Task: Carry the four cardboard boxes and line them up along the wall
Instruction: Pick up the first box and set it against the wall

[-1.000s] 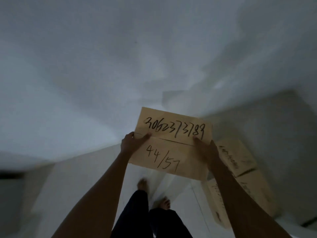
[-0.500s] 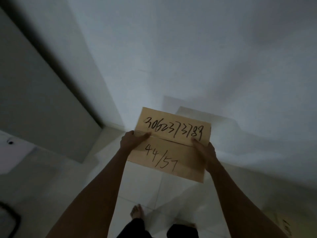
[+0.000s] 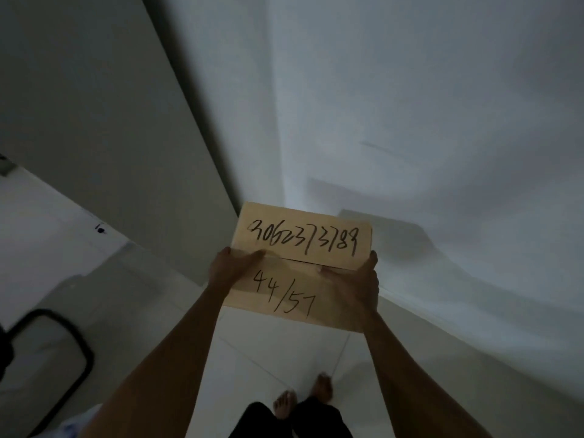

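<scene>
I hold one cardboard box [image 3: 300,245] in front of me at about waist height, its closed top flaps marked with handwritten numbers. My left hand [image 3: 229,267] grips its left edge with the thumb on top. My right hand [image 3: 355,281] grips the right edge, fingers over the top flap. The box hangs above the pale tiled floor [image 3: 284,352], close to a white wall [image 3: 410,121]. No other boxes are in view.
A grey door or panel [image 3: 110,121] stands at the left, meeting the white wall in a corner just behind the box. A black curved frame [image 3: 76,349] sits on the floor at lower left. My bare feet [image 3: 303,396] stand on the tiles below.
My view has swung left: the boxes on the floor at the right went out of sight, and the grey panel and black frame came in. Both hands kept their hold on the box.
</scene>
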A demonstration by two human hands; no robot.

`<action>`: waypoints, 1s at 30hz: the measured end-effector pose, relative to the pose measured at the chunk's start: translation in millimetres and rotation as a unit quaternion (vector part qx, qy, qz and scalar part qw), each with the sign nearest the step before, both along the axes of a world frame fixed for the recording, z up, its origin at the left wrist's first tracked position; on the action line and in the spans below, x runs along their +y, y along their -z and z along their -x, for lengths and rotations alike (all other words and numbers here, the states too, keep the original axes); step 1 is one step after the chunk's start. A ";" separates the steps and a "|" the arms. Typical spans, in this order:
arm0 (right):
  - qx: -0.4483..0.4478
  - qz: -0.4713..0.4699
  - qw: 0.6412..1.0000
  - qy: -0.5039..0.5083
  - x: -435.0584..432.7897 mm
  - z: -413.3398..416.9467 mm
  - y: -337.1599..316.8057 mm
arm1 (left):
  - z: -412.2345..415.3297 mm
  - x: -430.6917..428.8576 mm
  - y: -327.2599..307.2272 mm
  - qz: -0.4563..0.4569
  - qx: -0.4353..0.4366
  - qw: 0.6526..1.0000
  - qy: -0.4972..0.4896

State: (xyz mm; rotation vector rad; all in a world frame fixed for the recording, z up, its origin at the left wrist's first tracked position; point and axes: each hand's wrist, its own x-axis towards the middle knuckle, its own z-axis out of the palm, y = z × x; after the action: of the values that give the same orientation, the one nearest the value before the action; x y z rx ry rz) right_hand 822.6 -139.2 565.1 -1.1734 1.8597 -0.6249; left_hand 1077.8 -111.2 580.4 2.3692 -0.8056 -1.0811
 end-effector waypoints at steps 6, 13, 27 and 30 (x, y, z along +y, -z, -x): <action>0.014 -0.007 1.000 -0.007 -32.2 -49.7 28.2 | -43.2 -25.7 34.0 0.003 0.005 1.000 -0.020; 0.024 -0.060 0.997 0.038 -67.3 -122.3 103.6 | -110.7 -68.2 103.9 -0.030 -0.015 0.999 0.037; 0.017 -0.086 0.991 0.105 -139.7 -241.0 427.0 | -231.6 -182.4 436.6 0.023 0.001 0.992 0.123; 0.019 -0.090 0.991 0.100 -151.7 -254.0 491.1 | -240.5 -197.5 496.7 0.028 -0.006 0.991 0.131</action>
State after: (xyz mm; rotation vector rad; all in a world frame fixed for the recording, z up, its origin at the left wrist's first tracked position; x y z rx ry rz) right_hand 1076.6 -290.9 74.0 -0.8941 2.0364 -0.5355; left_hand 1318.2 -308.7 83.7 2.2705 -1.1622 -1.1294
